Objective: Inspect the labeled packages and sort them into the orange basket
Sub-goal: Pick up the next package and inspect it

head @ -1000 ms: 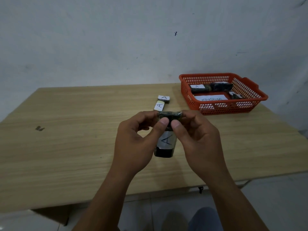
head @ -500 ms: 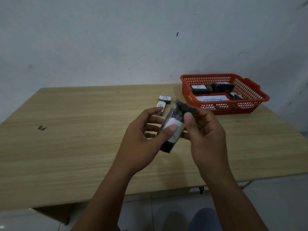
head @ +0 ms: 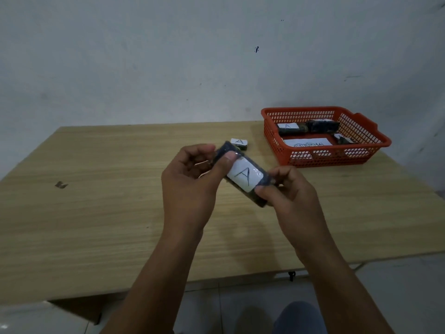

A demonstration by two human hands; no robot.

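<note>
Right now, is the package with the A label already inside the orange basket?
No, both hands, left hand and right hand, hold the package above the table, apart from the orange basket.

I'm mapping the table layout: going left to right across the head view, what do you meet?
Dark mark on the table → left hand → held package labeled A → right hand → orange basket.

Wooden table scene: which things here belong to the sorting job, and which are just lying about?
Job:
- dark plastic-wrapped package with white "A" label, held by left hand and right hand
- orange plastic basket
- small labelled package on table

Lying about:
- small dark scrap on wooden table
</note>
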